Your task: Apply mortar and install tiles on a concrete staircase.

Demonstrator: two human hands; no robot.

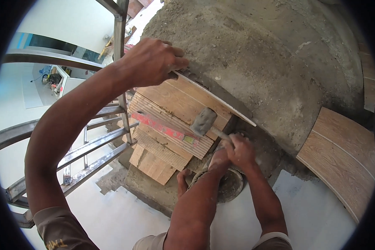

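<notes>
My left hand (pixel 160 61) is closed on the upper left end of a tile (pixel 216 98) whose pale, narrow edge faces up. My right hand (pixel 239 151) grips the handle of a mallet with a thick, cement-grey head (pixel 203 121). The mallet head hangs over wood-look tiles, just short of the pale-edged tile. Below and left of the mallet, a red spirit level (pixel 162 127) lies across ribbed, wood-look step tiles (pixel 148 143). One of my legs and a bare foot (pixel 182 177) show below the steps.
Rough grey cement (pixel 254 54) slopes behind the tile. At the left stands a metal railing (pixel 120 37) with several bars. A round, cement-smeared bucket (pixel 233 189) sits beside my leg. Larger wood-look tiles (pixel 341 154) lie at the right. White flooring (pixel 308 208) is in front.
</notes>
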